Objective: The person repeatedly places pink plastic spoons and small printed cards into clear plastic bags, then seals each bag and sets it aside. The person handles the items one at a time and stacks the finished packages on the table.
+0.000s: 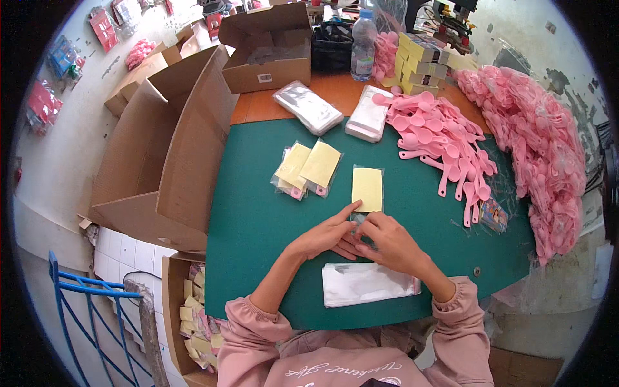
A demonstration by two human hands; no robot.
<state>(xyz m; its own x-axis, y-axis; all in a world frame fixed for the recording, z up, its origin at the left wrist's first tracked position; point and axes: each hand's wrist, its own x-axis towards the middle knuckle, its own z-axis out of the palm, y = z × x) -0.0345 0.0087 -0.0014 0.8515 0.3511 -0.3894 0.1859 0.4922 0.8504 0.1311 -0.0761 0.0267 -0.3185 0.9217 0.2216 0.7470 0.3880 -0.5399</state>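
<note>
A clear plastic bag with a yellow card inside lies flat on the green mat in front of me. My left hand rests at its lower left corner, thumb on the card's edge and fingers stretched out flat. Curled at the bag's lower end, my right hand pinches the clear plastic there; its fingertips are partly hidden. Beneath my hands lies a stack of clear bags. Farther left, several packed bags with yellow cards overlap, pink handle ends showing in them.
Pink measuring spoons are heaped at the right, beside a long pile of bagged pink spoons. Two bundles of clear bags, yellow card stacks and a water bottle stand behind. Open cardboard boxes flank the left.
</note>
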